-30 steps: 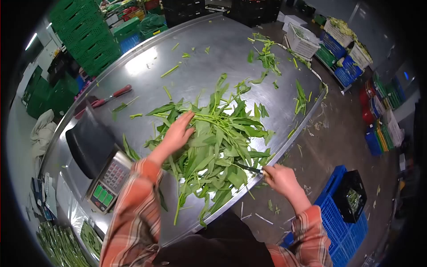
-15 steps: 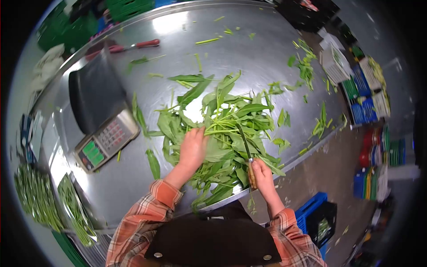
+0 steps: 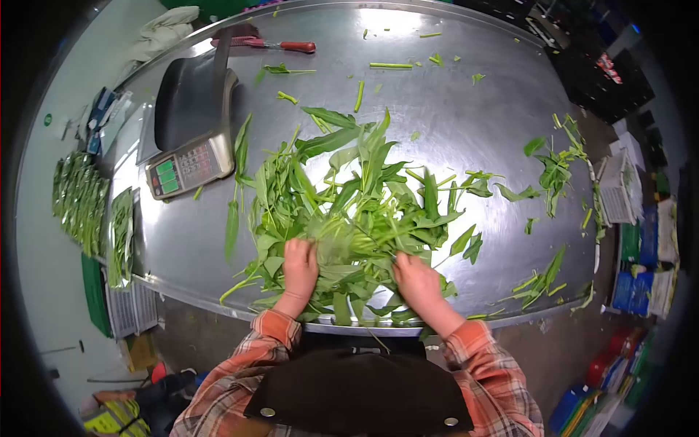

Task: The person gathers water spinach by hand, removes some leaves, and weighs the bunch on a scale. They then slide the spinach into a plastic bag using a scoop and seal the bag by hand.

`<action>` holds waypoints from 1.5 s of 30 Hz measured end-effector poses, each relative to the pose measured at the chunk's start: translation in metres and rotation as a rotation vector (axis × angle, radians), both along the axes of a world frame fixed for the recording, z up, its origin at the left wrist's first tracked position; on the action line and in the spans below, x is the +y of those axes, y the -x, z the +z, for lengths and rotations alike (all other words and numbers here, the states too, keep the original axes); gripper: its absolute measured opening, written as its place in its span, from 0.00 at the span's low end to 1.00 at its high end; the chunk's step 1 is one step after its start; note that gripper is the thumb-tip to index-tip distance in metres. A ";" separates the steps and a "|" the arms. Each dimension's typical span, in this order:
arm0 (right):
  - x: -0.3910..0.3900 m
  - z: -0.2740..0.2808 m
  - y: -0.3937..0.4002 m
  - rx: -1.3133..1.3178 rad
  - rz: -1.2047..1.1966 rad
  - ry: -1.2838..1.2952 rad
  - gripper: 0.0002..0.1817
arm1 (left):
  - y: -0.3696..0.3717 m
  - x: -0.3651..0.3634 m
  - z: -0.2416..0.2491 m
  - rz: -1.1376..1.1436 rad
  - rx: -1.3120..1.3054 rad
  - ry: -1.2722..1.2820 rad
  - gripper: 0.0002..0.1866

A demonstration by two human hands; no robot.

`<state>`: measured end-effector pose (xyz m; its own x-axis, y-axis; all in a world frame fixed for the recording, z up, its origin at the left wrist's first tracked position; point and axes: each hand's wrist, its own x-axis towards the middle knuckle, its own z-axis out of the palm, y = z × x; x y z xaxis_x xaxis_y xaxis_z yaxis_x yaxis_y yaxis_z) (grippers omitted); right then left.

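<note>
A loose heap of leafy green stems lies near the front edge of the metal table. My left hand is at the heap's lower left, its fingers closed among the leaves; what they hold is hidden. At the lower right, my right hand is closed, with a small dark piece showing at its fingertips. The rest of what it holds is hidden. Leaves between the two hands are blurred. To the left stands a scale with a dark pan.
A red-handled tool lies at the back left of the metal table. Bagged greens are at the far left. Cut stems and leaves are scattered on the right. Crates stand beyond the right edge; a person in yellow is at lower left.
The view has turned, so the scale appears higher. My right hand has moved into the heap's lower edge, and the knife blade seen before no longer shows clearly. Leaves between my hands are now blurred.
</note>
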<state>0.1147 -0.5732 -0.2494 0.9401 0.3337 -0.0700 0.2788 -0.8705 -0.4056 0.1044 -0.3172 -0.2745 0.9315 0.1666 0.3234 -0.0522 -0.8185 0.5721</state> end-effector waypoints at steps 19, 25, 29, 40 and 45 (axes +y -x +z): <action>0.061 -0.035 0.039 0.448 0.715 -0.524 0.09 | -0.124 0.069 -0.040 0.100 -0.058 0.103 0.24; -0.015 -0.036 0.010 0.308 0.428 -0.610 0.14 | -0.248 -0.156 -0.054 -0.436 -0.156 0.273 0.24; -0.140 -0.037 -0.034 0.457 0.109 -0.342 0.13 | -0.293 -0.345 -0.074 -0.681 -0.160 0.472 0.24; -0.578 -0.046 -0.132 -0.066 -0.608 -0.228 0.15 | -0.279 -0.582 0.079 -0.536 0.022 0.382 0.26; -0.703 -0.047 -0.188 -0.051 -0.807 -0.074 0.16 | -0.228 -0.453 -0.021 -0.091 0.223 0.040 0.26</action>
